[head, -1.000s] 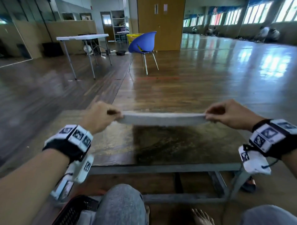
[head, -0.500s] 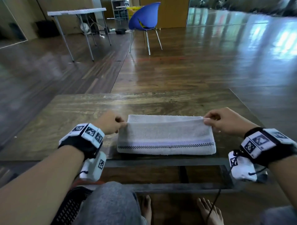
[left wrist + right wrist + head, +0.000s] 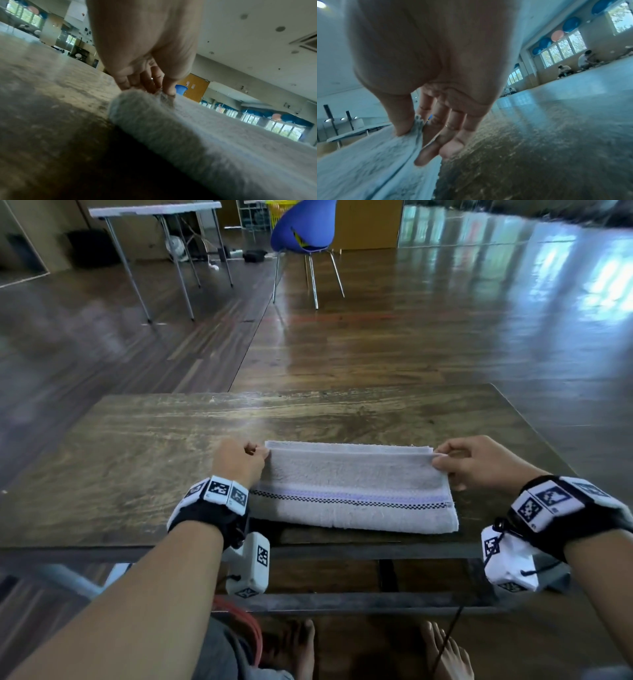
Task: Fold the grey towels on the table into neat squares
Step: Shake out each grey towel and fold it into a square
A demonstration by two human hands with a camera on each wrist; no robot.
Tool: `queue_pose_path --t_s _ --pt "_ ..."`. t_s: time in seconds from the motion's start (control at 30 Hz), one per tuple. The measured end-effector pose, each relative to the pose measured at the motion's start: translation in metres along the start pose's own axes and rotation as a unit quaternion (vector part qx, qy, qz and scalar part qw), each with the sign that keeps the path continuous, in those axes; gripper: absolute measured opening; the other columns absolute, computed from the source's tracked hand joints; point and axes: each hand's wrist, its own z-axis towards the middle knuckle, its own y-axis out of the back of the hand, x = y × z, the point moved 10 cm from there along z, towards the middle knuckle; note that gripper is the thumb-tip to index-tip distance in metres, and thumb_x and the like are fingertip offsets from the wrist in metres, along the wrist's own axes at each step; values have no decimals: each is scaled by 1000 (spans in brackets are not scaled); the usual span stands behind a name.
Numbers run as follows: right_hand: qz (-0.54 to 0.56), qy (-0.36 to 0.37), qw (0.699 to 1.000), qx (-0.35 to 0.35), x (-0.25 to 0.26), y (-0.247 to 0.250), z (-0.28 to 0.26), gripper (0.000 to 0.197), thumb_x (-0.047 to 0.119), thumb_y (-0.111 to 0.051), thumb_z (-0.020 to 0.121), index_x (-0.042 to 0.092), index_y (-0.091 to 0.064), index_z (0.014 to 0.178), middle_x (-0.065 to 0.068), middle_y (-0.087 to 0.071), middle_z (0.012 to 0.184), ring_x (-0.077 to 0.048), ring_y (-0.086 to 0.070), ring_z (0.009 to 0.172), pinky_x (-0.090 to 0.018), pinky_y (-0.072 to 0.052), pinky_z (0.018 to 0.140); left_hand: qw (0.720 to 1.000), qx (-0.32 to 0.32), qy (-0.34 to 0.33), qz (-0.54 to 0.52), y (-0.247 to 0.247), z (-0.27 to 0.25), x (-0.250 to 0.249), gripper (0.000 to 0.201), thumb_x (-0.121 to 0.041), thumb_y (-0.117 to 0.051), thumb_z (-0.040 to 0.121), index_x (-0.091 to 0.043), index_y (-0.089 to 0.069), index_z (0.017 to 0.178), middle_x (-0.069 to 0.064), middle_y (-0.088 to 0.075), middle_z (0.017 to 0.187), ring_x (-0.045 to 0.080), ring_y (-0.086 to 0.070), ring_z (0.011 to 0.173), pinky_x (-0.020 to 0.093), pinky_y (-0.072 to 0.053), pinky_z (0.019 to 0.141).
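Observation:
A grey towel (image 3: 349,484) with a lilac and checked stripe lies folded into a long band near the front edge of the wooden table (image 3: 137,446). My left hand (image 3: 239,460) pinches its far left corner. In the left wrist view the left hand (image 3: 159,89) holds the towel (image 3: 171,128) edge between thumb and fingers. My right hand (image 3: 476,462) pinches the far right corner. The right wrist view shows the right hand (image 3: 419,129) with thumb and forefinger closed on the towel (image 3: 368,155) corner, the other fingers hanging loose.
A blue chair (image 3: 303,231) and a white folding table (image 3: 154,210) stand on the wooden floor beyond the table. A black basket's red rim (image 3: 246,625) shows by my knee under the table's front edge. Bare feet (image 3: 445,652) rest below.
The towel was held stretched in the air a second ago. It now lies flat on the table, folded over, with both hands still on its far corners.

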Motion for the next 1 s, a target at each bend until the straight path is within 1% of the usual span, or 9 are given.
queue_pose_path --t_s 0.13,0.27,0.4,0.57,0.63,0.73,0.83,0.9,1.0 --pt "-91 32 991 -94 7 14 14 11 22 -71 92 22 -72 82 0 -73 80 -14 -65 74 -31 -51 71 997 -41 -51 -35 7 9 -19 19 -25 -65 94 -9 -75 95 2 -67 86 18 -59 82 25 -41 72" --pt "-133 29 981 -142 8 18 28 10 25 -70 91 24 -73 82 5 -70 83 -14 -62 82 -27 -41 70 997 -28 -61 -45 -9 28 -22 17 -23 -69 91 -9 -77 91 5 -74 89 23 -67 83 31 -52 78" --pt "-190 28 976 -98 9 2 39 10 22 -67 92 23 -73 85 0 -70 89 -17 -60 90 -26 -39 78 998 26 -62 19 -24 39 -20 11 -23 -72 89 -13 -77 90 1 -73 88 17 -64 80 24 -44 66" --pt "-208 27 976 -58 14 -2 37 10 22 -71 92 23 -70 82 1 -71 89 -9 -61 82 -20 -40 61 995 56 -69 39 -28 43 -22 7 -10 -78 82 -16 -74 84 2 -71 85 3 -55 65 13 -34 52" --pt "-204 31 976 -71 21 3 34 10 19 -72 91 23 -72 82 2 -71 88 -9 -61 83 -21 -41 65 994 53 -82 39 -25 40 -27 10 -6 -79 80 -12 -74 87 4 -72 88 3 -56 67 12 -35 55" --pt "-179 68 969 -157 45 25 27 14 11 -71 88 24 -74 82 6 -70 82 -14 -63 85 -25 -43 79 990 -14 -143 4 1 34 -52 18 -3 -79 78 -7 -74 95 8 -73 92 13 -60 77 17 -43 68" --pt "-141 157 933 -292 78 61 7 15 10 -69 87 23 -75 92 6 -67 84 -17 -65 81 -35 -52 86 970 -103 -216 -45 40 21 -84 24 -2 -77 79 -6 -74 102 10 -71 97 19 -62 85 28 -50 81" --pt "-83 218 903 -362 92 84 -11 16 11 -68 86 23 -73 95 6 -66 94 -18 -67 84 -40 -57 87 951 -149 -264 -69 64 10 -98 23 -2 -74 81 -9 -74 103 9 -68 102 20 -63 90 26 -52 85" --pt "-39 256 888 -380 91 97 -27 16 11 -72 85 25 -71 94 5 -65 98 -17 -69 89 -33 -58 82 940 -143 -293 -97 73 -2 -99 15 -6 -73 85 -7 -74 100 8 -63 103 17 -61 89 20 -53 82"
